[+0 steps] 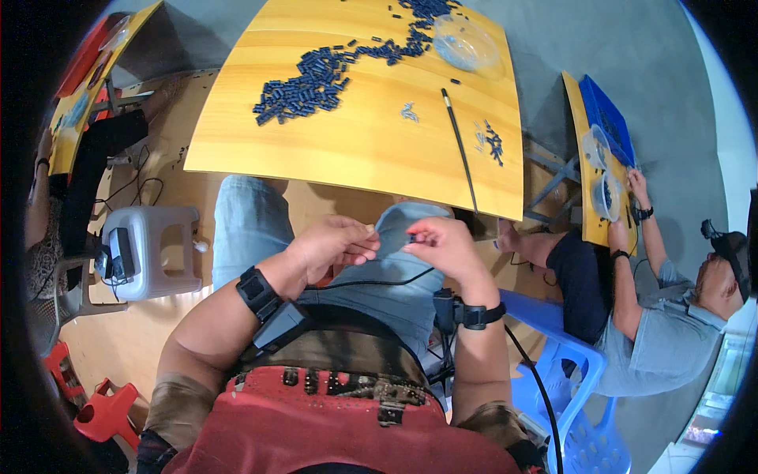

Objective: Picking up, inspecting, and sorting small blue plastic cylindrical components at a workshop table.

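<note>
My left hand point(335, 243) is above my lap, thumb and fingertips pressed together; anything in that pinch is too small to make out. Facing it, a short gap away, my right hand point(446, 246) pinches a small dark tube-like piece point(411, 238) between thumb and fingers. Beyond both hands is a yellow wood-grain table point(355, 154). On it lies a long pile of short dark cylindrical pieces point(304, 87). A few pale slender pieces point(409, 111) form a small cluster nearer me. To their right is a small heap of dark pieces point(494, 144) beside more pale ones.
A thin black rod point(458, 146) reaches the table's near edge. A clear round tub point(466, 43) stands at the far right. To the right, another person sits at a table with a blue tray point(606, 118). A grey stool point(154, 253) and blue chair point(564, 355) flank me.
</note>
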{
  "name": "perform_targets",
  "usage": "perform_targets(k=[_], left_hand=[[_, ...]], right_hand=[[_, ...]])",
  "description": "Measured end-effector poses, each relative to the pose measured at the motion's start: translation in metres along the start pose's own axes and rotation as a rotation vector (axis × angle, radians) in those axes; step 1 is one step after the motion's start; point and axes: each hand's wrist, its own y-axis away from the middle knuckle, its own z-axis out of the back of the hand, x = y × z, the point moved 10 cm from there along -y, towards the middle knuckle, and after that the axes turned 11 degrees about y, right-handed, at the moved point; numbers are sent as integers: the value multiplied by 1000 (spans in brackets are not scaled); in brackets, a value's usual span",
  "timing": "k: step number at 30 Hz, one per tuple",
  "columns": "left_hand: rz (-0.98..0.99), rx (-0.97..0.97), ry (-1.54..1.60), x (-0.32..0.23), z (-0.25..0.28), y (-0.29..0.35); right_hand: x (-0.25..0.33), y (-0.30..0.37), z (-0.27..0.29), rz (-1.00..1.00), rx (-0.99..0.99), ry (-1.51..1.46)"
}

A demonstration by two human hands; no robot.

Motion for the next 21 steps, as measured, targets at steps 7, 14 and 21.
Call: perform_targets(k=[7,14,21], left_hand=[[-20,-22,-5,-1,-6,-5],[-23,-69,13,5,0,-15],[-27,-81,28,-2,4,-18]], right_hand=[[-165,41,63,-346,-359,-139],[-217,57,96,-559,-770,-447],[-169,39,53,-360,-535,-23]])
